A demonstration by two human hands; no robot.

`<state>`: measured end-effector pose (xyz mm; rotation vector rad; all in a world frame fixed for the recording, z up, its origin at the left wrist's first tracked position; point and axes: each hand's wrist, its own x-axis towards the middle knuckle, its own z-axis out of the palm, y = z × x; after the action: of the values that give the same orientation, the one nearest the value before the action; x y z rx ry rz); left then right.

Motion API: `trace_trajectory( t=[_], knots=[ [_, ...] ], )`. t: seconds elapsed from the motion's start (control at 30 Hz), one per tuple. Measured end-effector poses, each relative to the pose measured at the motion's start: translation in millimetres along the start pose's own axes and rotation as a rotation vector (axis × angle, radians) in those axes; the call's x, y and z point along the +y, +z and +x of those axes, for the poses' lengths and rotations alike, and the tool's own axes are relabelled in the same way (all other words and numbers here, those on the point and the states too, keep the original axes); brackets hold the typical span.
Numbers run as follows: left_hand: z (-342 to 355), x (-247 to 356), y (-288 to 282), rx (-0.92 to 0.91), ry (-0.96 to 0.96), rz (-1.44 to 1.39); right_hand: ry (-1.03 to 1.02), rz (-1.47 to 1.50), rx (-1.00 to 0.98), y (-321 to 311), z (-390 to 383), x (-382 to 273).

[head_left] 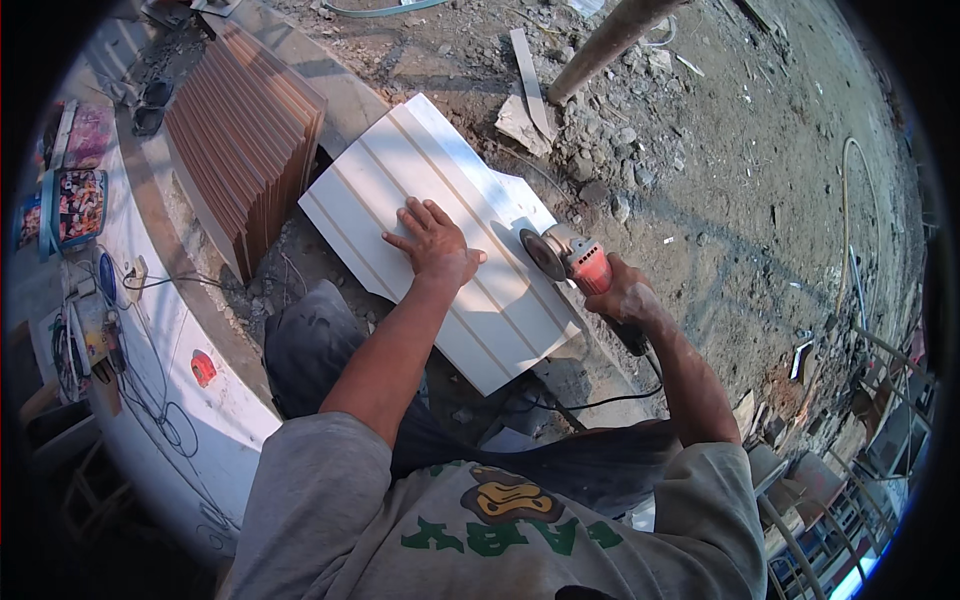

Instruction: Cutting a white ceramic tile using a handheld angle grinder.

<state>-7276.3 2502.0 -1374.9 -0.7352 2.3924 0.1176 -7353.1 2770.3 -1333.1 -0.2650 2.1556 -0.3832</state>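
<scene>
A large white tile with tan stripes lies in front of me, its upper right edge stepped by a notch. My left hand presses flat on it, fingers spread. In my right hand is a red angle grinder, gripped around its body. The grinder's dark disc stands at the tile's right edge, beside the notch; whether it touches the tile I cannot tell. A black cord trails from the grinder's rear toward my legs.
A stack of brown tiles stands on edge at the upper left. On a white surface at left lie tangled cables and a red object. A pole rises from rubble ahead. Dirt ground stretches right, with a hose on it.
</scene>
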Motion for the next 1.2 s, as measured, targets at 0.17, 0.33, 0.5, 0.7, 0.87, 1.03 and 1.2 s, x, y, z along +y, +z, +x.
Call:
trace_trajectory(
  t=[0.17, 0.33, 0.5, 0.7, 0.87, 1.03, 1.2],
  knots=[
    [0.7, -19.0, -15.5, -0.042, 0.009, -0.032, 0.000, -0.012, -0.003, -7.3, 32.2, -51.3],
    [5.1, -39.3, -22.6, -0.040, 0.029, -0.060, -0.130, 0.049, 0.044, -12.8, 70.7, -105.9],
    [5.4, -54.6, -32.9, -0.090, 0.049, -0.099, -0.181, 0.073, 0.057, -23.4, 107.4, -173.1],
    [10.3, -68.0, -33.0, -0.035, 0.083, -0.066, -0.126, 0.006, 0.084, -33.3, 156.1, -250.0],
    [13.2, -69.7, -33.5, -0.012, 0.091, -0.031, -0.285, 0.127, 0.157, -29.8, 192.9, -274.6],
    [12.6, -71.4, -23.8, 0.020, 0.099, -0.018, -0.173, 0.091, 0.222, -34.3, 198.4, -315.4],
    [10.1, -68.9, -28.0, 0.005, 0.101, -0.042, -0.304, 0.045, 0.264, -38.9, 184.6, -299.6]
  ],
)
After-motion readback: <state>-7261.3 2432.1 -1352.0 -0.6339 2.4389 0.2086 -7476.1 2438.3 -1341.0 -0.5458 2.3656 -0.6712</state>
